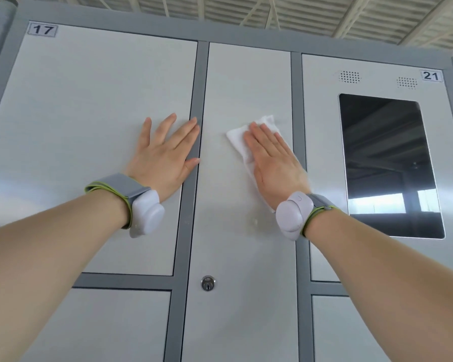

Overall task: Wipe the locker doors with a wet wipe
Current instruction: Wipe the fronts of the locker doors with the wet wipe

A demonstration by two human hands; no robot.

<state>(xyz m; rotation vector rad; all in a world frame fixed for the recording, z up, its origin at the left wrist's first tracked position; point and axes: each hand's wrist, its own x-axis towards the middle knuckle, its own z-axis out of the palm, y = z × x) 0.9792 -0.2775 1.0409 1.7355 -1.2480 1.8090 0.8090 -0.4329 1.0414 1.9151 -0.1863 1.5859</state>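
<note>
Up high, pressing white wet wipe (239, 138) flat against middle locker door (246, 82) w/ right hand (272, 163): fingers straight and together, nothing gripped, palm covering wipe's lower right part. Leaves wipe's top and left edge showing past fingertips. Puts wipe in upper half of that door, well above round keyhole lock (208, 282) at door's lower centre.

Bracing w/ left hand (165, 155) on locker door at left (89, 113): fingers straight and spread, holding nothing, index and thumb tips lapping onto grey vertical frame strip (197, 87) btwn the two doors.

Wearing pale left wrist device (148, 212) and right wrist device (293, 215), each on a grey strap w/ green edging.

Reads "17" on "17" label (42, 30), black digits on pale tag, top-left corner of left door. Reads "21" on "21" label (431, 75), top-right corner of door at right (322, 152).

Also on that right door: dark glossy screen (387, 165), upright rectangle, reflecting beams and bright panes; two patches of small vent holes (349, 77) above it, just left of the "21" tag.

Below, more doors btwn grey frame bars.
</note>
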